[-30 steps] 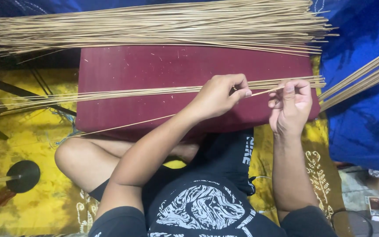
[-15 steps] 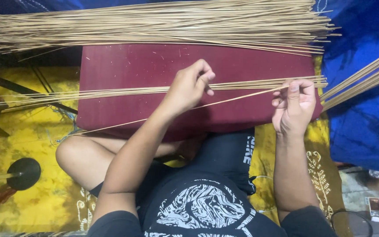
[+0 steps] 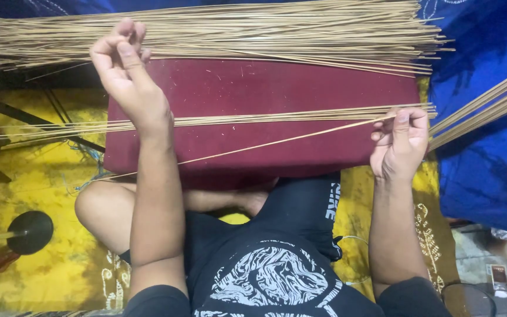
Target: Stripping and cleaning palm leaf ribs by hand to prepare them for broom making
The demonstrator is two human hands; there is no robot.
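The single thin stick [image 3: 277,142] lies slanted across the dark red cushion [image 3: 253,94], and its right end sits between the thumb and fingers of the right hand [image 3: 399,144], which closes on it in a light pinch. The left hand [image 3: 125,70] is raised over the near edge of the big pile of sticks [image 3: 236,29] at the far side; its fingers are curled loosely together, and I cannot tell if they hold something. The two hands are well apart. Between them a smaller row of sticks [image 3: 253,118] runs along the cushion, just above the single one. Such a stick seems very light, long and slender, so in my judgement it bends easily and can snap if it is pressed in the middle or gripped too hard. Its surface looks dry and smooth, so it may slide through the fingers. The best place to take hold is probably near one end, with the fingertips only, and a second support further along the length keeps it from sagging. More sticks [image 3: 482,103] lie on the blue cloth [image 3: 488,164] at the right.
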